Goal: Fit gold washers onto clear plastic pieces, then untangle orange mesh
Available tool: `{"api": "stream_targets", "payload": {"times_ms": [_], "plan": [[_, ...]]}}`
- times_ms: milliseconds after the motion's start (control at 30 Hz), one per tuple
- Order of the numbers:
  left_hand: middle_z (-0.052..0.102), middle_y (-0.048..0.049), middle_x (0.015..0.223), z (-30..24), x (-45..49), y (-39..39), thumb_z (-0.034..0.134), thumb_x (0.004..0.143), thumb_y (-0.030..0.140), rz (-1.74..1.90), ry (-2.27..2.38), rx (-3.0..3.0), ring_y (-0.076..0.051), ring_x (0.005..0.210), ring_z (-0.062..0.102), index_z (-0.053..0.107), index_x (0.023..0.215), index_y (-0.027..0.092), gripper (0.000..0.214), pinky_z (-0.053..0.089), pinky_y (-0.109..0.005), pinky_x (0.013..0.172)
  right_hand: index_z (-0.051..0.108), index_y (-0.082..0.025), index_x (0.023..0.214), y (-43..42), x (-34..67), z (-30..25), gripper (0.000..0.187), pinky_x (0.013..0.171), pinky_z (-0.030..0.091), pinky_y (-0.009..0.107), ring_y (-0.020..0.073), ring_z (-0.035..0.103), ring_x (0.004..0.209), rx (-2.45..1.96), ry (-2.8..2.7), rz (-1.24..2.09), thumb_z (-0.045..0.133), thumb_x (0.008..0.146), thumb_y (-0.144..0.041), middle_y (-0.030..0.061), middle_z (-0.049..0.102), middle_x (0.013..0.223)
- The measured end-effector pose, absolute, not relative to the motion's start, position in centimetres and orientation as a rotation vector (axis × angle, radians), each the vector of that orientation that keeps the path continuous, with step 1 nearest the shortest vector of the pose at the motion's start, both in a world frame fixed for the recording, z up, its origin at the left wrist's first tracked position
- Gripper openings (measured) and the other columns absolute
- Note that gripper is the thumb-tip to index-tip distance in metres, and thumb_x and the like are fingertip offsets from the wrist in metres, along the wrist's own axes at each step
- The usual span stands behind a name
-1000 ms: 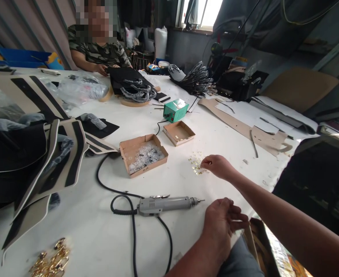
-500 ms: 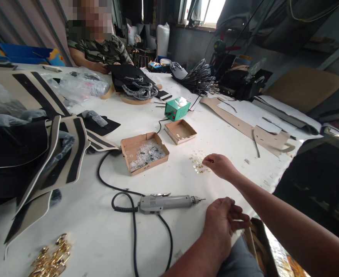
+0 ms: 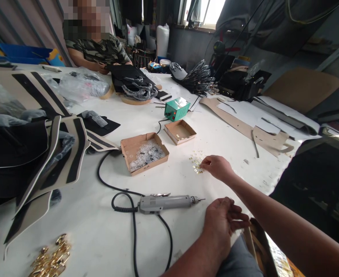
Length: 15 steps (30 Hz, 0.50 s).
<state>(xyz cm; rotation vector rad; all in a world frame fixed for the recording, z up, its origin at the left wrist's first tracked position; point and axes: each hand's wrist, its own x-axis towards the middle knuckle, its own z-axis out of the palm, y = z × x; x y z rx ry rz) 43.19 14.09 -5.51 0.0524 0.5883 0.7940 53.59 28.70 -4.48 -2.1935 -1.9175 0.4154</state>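
My right hand (image 3: 218,168) reaches over a loose scatter of small gold and clear washers (image 3: 197,161). Its fingertips are pinched together low against the scatter's right side, and what lies between them is too small to make out. Nearer to me, my left hand (image 3: 220,225) hovers by the table's edge, half cupped with its fingers apart; its palm is turned away and nothing shows in it. Just left of that hand a grey electric screwdriver (image 3: 166,202) lies on the white table, its bit pointing right.
Clear washers fill part of a cardboard box (image 3: 145,168); a smaller box (image 3: 180,139) holds a few. Behind stands a green power unit (image 3: 177,109). A black cable (image 3: 135,238) loops across the table. Gold clasps (image 3: 52,257) lie front left, bag panels (image 3: 68,154) left. A person (image 3: 97,50) sits opposite.
My right hand has shifted slightly left over the washers, fingers still pinched. My left hand stays in place. The view has moved very little.
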Motion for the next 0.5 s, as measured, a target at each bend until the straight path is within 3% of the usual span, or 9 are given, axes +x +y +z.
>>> {"api": "stream_targets", "payload": {"times_ms": [267,500], "plan": [[0.062,-0.0071,0.077,-5.8,43.3,14.0,0.061,0.084,0.032,0.803,0.577,0.064,-0.018,0.061,0.065,0.058,0.089,0.010,0.023,0.056,-0.031,0.059,0.077,-0.028,0.080,28.4,54.1,-4.8,0.016,0.059,0.037,0.028,0.0172,0.061,0.068,-2.139,-1.882,0.427,0.070,0.082,-0.042,-0.0026,0.071,0.075],[0.062,-0.0067,0.076,-5.7,43.3,14.0,0.061,0.084,0.032,0.797,0.583,0.068,-0.018,0.060,0.065,0.057,0.090,0.010,0.023,0.055,-0.030,0.057,0.079,-0.027,0.089,28.0,54.7,-3.4,0.023,0.069,0.042,0.028,0.0181,0.063,0.082,-2.009,-1.929,0.452,0.063,0.090,-0.043,0.0006,0.070,0.093]]}}
